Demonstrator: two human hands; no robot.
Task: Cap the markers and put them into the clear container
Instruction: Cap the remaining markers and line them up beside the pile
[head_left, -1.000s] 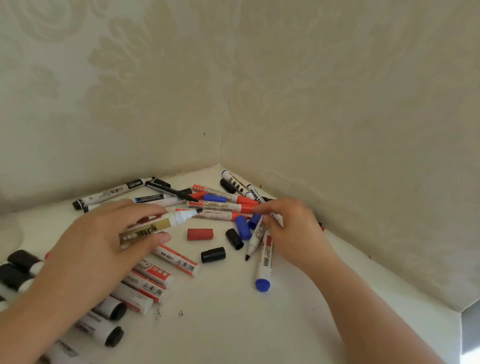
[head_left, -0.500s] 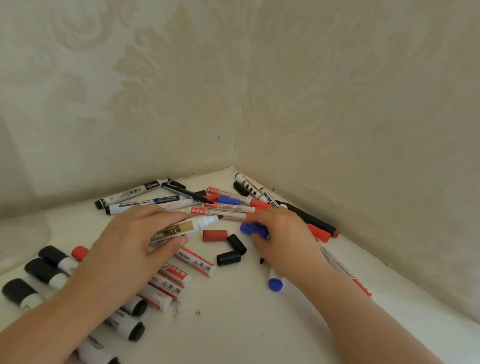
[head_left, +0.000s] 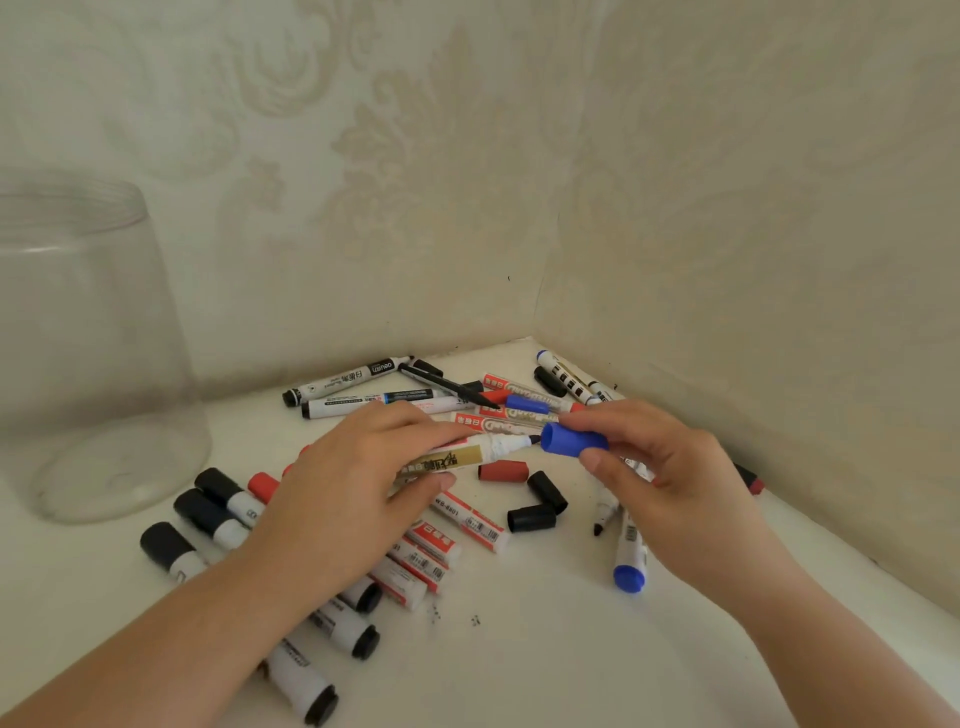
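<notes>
My left hand (head_left: 348, 488) grips an uncapped white marker with a gold label (head_left: 470, 454), its dark tip pointing right. My right hand (head_left: 670, 473) pinches a blue cap (head_left: 571, 440), whose open end sits just off the marker's tip, nearly touching. The clear container (head_left: 88, 364) stands empty at the far left on the white table (head_left: 545, 649). Several markers, capped and uncapped, lie scattered between my hands and the wall corner.
Loose caps lie below the held marker: a red cap (head_left: 503, 471) and two black caps (head_left: 537, 509). A blue-capped marker (head_left: 629, 556) lies under my right hand. Black-capped markers (head_left: 208, 514) lie near the container. Patterned walls meet in a corner behind.
My right hand picked the blue cap off the table and raised it to the marker's tip. The view shifted, bringing the clear container into sight at the left.
</notes>
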